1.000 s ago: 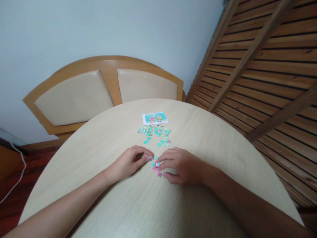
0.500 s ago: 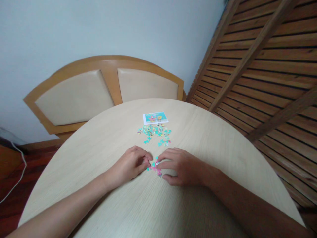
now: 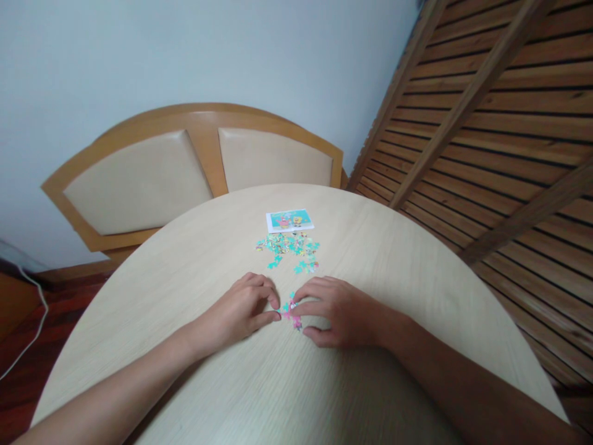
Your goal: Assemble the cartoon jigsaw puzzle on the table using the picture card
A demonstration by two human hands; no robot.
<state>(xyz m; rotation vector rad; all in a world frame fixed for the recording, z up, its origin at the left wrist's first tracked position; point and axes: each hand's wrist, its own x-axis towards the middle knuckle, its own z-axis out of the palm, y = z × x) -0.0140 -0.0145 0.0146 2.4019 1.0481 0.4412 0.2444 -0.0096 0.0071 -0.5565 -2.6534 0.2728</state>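
Note:
Both my hands rest on a round pale wooden table (image 3: pixel 194 259). My left hand (image 3: pixel 241 308) has its fingers curled, thumb and forefinger pinched at the left edge of a small joined cluster of pink and teal puzzle pieces (image 3: pixel 291 313). My right hand (image 3: pixel 338 309) presses its fingertips on the right side of the same cluster, fingers bent. A loose pile of teal puzzle pieces (image 3: pixel 290 250) lies just beyond my hands. Behind it sits a small picture card (image 3: pixel 290 220) with cartoon figures.
A wooden bench back with two beige cushions (image 3: pixel 185 167) stands past the table's far edge against a pale wall. Slatted wooden panels (image 3: pixel 500 123) lean at the right. A white cable (image 3: pixel 28 334) runs across the reddish floor at the left.
My left hand has slid a little right and nearer, bringing its pinched fingers against the cluster. The right hand has barely moved.

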